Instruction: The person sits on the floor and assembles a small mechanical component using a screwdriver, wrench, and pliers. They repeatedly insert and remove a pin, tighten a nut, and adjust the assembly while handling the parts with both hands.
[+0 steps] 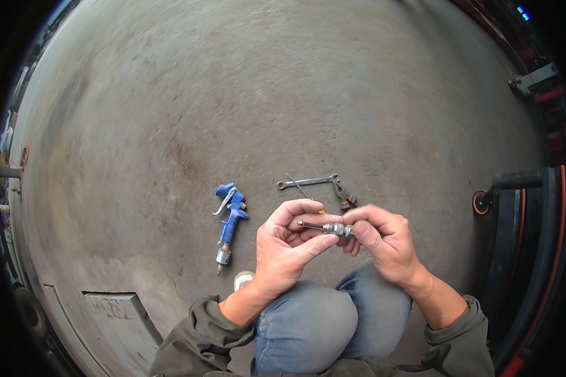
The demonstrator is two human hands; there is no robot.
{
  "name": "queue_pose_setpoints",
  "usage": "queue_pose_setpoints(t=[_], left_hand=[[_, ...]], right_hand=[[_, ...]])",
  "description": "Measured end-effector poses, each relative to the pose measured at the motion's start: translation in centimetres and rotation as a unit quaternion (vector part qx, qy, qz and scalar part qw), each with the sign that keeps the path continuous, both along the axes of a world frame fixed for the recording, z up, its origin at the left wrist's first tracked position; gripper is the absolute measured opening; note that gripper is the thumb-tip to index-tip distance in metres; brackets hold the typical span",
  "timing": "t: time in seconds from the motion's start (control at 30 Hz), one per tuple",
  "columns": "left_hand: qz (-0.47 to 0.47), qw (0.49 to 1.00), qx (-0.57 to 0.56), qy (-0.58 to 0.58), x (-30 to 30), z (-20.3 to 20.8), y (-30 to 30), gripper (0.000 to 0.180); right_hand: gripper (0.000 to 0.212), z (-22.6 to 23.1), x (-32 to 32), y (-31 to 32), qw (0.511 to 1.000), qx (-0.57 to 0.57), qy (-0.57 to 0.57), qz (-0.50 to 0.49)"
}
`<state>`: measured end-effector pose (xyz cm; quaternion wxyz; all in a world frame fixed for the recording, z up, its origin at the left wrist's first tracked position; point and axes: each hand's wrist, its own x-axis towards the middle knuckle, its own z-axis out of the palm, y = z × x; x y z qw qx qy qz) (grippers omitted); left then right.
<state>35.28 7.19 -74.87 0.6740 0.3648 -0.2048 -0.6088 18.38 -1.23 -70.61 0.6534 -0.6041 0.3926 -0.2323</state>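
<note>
Above my knees, both hands hold a slim silver metal fitting with hex nut-like sections and a thin rod end pointing left. My left hand is closed, its thumb and fingers around the hex part. At the other end, my right hand pinches the fitting between thumb and fingers. A blue spray gun with a silver trigger lies on the floor to the left, a metal coupling at its lower end. Beyond my hands rests a combination wrench, crossed by a thin shaft. Dark, orange-marked pieces lie beside it, partly hidden.
Stained concrete floor spreads ahead. At the right stands a dark wheeled frame with red edging and a caster. A grey metal plate lies at the lower left, near a tyre.
</note>
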Motion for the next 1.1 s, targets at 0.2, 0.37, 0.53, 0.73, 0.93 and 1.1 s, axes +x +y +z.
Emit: queue_pose_setpoints(t=[0.2,0.37,0.53,0.73,0.93,1.1], left_hand=[[0.003,1.000,-0.003,-0.007,0.1,0.2,0.2,0.045],[0.001,1.000,0.010,-0.011,0.0,0.1,0.2,0.045],[-0.005,1.000,0.000,-0.009,0.2,0.2,0.2,0.045],[-0.002,1.000,0.001,-0.001,0.1,0.2,0.3,0.045],[-0.004,0.999,0.046,0.009,0.2,0.3,0.4,0.051],[-0.003,1.000,-0.001,0.015,0.1,-0.1,0.3,0.045]], right_hand=[[0.022,-0.1,-1.0,-0.3,0.996,0.061,0.004,0.066],[0.019,0.1,0.6,0.4,0.999,-0.046,-0.011,-0.019],[0.019,-0.1,-1.0,-0.4,0.995,0.070,-0.004,0.072],[0.020,0.3,-0.3,0.3,0.999,-0.005,0.019,0.036],[0.021,0.5,-0.1,0.0,0.999,0.025,-0.003,0.025],[0.022,0.3,-0.6,0.0,0.999,-0.014,0.015,0.046]])
